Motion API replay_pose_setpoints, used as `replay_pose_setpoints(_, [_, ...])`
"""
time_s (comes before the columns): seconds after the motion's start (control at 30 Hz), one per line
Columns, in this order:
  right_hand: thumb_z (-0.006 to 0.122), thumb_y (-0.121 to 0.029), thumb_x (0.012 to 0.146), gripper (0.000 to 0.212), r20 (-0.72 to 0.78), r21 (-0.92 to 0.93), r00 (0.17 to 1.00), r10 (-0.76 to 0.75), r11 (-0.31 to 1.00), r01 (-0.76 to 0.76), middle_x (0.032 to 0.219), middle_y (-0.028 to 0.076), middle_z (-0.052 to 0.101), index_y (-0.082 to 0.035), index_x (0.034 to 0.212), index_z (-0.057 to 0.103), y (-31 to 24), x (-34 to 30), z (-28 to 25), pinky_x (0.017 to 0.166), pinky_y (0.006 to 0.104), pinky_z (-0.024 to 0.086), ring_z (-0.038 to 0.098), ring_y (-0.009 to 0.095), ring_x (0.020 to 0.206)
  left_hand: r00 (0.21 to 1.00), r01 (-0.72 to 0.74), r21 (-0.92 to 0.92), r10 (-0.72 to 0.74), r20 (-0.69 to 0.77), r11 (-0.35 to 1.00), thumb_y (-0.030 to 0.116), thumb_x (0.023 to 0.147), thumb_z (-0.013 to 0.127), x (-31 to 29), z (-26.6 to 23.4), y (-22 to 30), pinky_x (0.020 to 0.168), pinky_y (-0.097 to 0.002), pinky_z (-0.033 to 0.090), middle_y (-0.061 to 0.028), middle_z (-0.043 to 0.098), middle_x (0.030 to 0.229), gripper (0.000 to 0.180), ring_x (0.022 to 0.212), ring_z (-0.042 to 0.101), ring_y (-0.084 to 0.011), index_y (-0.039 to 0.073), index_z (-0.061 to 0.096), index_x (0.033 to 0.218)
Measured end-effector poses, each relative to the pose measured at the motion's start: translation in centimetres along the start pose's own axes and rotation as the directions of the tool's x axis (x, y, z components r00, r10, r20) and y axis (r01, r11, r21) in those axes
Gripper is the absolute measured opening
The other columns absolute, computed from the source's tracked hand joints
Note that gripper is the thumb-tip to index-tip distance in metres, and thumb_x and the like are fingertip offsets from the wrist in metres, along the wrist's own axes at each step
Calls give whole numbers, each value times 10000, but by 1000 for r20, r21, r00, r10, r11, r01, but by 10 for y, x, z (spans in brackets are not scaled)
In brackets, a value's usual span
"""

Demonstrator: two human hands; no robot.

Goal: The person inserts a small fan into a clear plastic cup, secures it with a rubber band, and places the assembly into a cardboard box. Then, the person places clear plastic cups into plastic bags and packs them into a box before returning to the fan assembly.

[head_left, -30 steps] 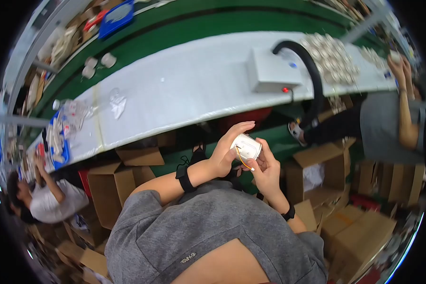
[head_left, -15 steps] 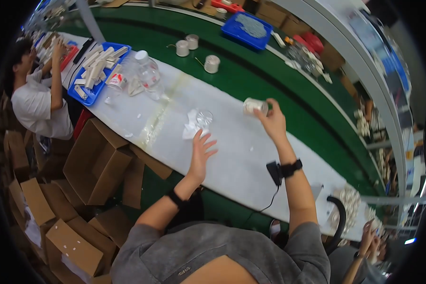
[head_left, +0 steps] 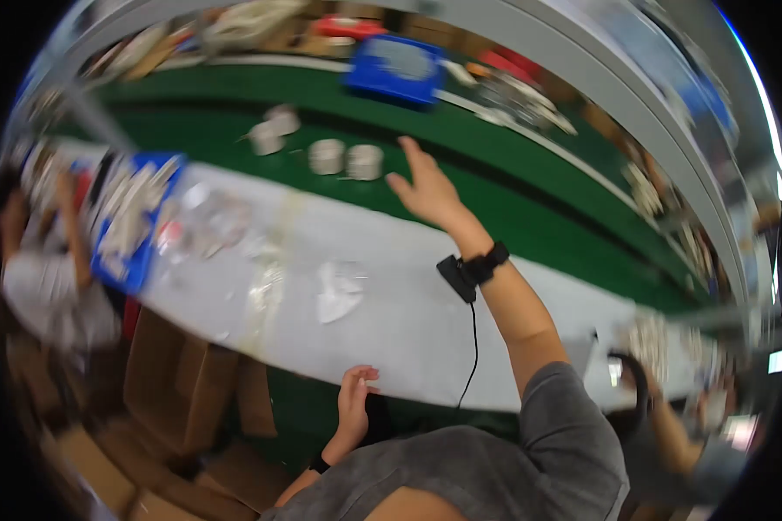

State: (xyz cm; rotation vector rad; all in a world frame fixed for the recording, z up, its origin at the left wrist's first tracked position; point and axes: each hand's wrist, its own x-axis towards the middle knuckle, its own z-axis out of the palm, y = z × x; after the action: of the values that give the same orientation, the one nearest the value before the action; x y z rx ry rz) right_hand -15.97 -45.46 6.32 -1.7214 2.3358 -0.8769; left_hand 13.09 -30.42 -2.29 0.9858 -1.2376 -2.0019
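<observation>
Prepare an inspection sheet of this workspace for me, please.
Surface: white table beside a green surface.
Job's things: four white cylindrical pieces on the green surface.
Clutter: crumpled white item, blurred clear plastic and blue tray of white parts on the table.
Hands: right hand open, empty, beside those pieces; left hand loosely open near the table's edge, apparently empty.
Cables: black cable from right wrist device.
Surroundings: cardboard boxes lower left; co-workers both sides.

Rightward the green belt (head_left: 552,221) offers room; leftward, white cylinders (head_left: 365,162) obstruct.
</observation>
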Motion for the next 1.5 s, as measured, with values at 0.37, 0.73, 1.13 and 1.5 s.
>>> replay_pose_setpoints(0.37, [546,-204,750,335,-558,4,471,683,570,-822,707,107,585,-70,1055,503,62,-397,-388,579,285,432,570,196,647,775,84,340,-276,569,937,253,878,348,-4,152,5,639,-263,416,-101,537,763,292,681,521,-158,-9,467,929])
replay_pose_setpoints(0.73, [594,-306,647,426,11,-580,543,840,447,-681,863,134,595,-59,987,533,259,-434,-355,709,338,448,568,261,833,765,97,431,-344,544,897,179,888,344,-81,261,-29,652,-250,420,-89,548,758,234,680,518,-144,-11,479,905])
replay_pose_setpoints(1.13, [710,-367,529,561,-186,-678,666,722,396,-619,941,157,531,-52,955,527,347,-479,-288,708,347,446,528,282,894,830,-83,489,-211,516,868,160,879,380,-110,274,-45,653,-237,420,-78,547,763,205,691,513,-126,-12,489,897])
replay_pose_setpoints(1.5, [567,-330,696,548,-335,853,655,678,514,-96,923,149,548,64,1058,445,110,-498,-388,688,286,448,551,214,812,771,-112,415,-184,609,903,135,870,385,-93,256,-23,679,-238,416,-77,555,800,201,739,524,-124,-13,503,937])
